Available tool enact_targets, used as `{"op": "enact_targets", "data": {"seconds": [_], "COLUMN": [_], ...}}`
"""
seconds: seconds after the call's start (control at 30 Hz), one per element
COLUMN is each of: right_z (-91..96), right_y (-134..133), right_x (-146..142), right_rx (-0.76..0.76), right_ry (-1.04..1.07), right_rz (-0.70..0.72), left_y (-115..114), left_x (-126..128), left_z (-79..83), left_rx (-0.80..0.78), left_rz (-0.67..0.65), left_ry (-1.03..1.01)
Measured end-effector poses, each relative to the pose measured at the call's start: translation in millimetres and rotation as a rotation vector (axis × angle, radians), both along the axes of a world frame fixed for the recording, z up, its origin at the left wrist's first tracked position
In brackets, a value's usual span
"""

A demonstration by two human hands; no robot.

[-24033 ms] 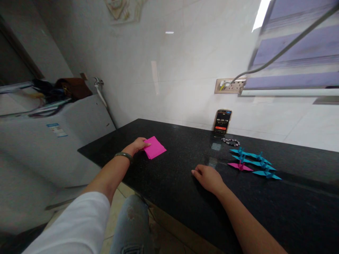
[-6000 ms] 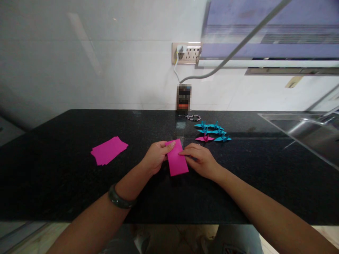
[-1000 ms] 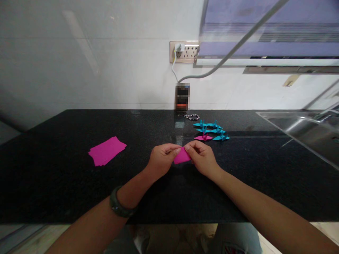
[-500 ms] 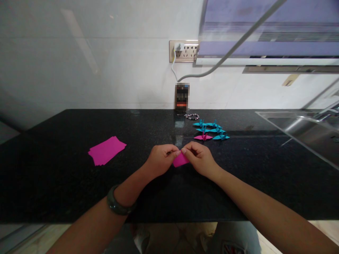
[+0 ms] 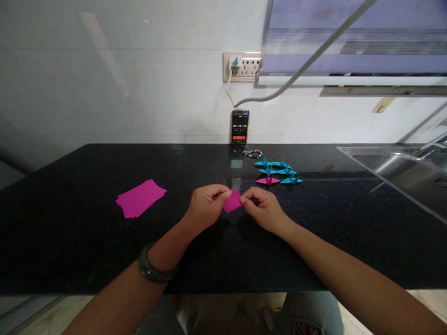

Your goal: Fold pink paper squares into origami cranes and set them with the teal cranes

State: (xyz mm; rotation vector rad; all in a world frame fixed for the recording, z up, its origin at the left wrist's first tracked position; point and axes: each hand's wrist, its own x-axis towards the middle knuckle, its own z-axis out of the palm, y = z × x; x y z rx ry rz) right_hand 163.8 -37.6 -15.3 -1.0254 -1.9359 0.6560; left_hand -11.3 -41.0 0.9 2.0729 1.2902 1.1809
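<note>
A small folded sheet of pink paper [image 5: 232,201] is held above the dark counter, its corners pointing up and down. My left hand [image 5: 208,204] pinches its left corner between thumb and fingers. At the right corner, my right hand [image 5: 261,206] has thumb and fingertips closed on the edge. Just beyond my right hand sits a pink paper crane [image 5: 268,180], with several blue paper cranes [image 5: 291,180] grouped around it. Off to the left lies a loose stack of pink paper sheets [image 5: 141,199].
A phone [image 5: 240,127] showing a running timer leans upright against the white wall, below a socket panel [image 5: 242,67]. A beaded bracelet [image 5: 253,154] lies by its foot. On the right, a steel sink [image 5: 412,174] is set into the black counter [image 5: 87,251]; a grey hose crosses above.
My left hand has shifted slightly left and away from my right hand. The pink paper now shows as a diamond between them, more of it uncovered. The cranes and stack have stayed put.
</note>
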Motion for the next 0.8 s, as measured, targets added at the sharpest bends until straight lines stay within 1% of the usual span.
{"op": "enact_targets", "data": {"seconds": [0.13,0.23,0.43,0.53,0.67,0.8], "right_z": [0.9,2.6,3.3,3.2,3.9,5.1], "right_y": [-0.4,-0.5,1.7,3.5,3.8,0.5], "right_x": [0.1,-0.1,0.0,1.3,1.2,-3.6], "right_rx": [0.001,0.033,0.09,0.076,0.017,0.053], "right_ry": [-0.026,-0.055,-0.077,-0.072,-0.007,0.01], "right_rz": [-0.02,-0.037,-0.072,-0.087,-0.048,-0.01], "left_y": [0.6,-0.3,-0.8,-0.7,-2.6,-6.2], "left_x": [-0.8,0.3,4.3,5.2,6.0,7.8], "left_z": [2.0,2.7,-0.8,-2.5,-2.6,-2.7], "left_rx": [-0.008,-0.019,-0.14,-0.161,-0.152,-0.12], "left_rz": [0.024,0.037,0.057,0.069,0.032,-0.044], "left_ry": [-0.037,-0.072,-0.218,-0.252,-0.221,-0.12]}}
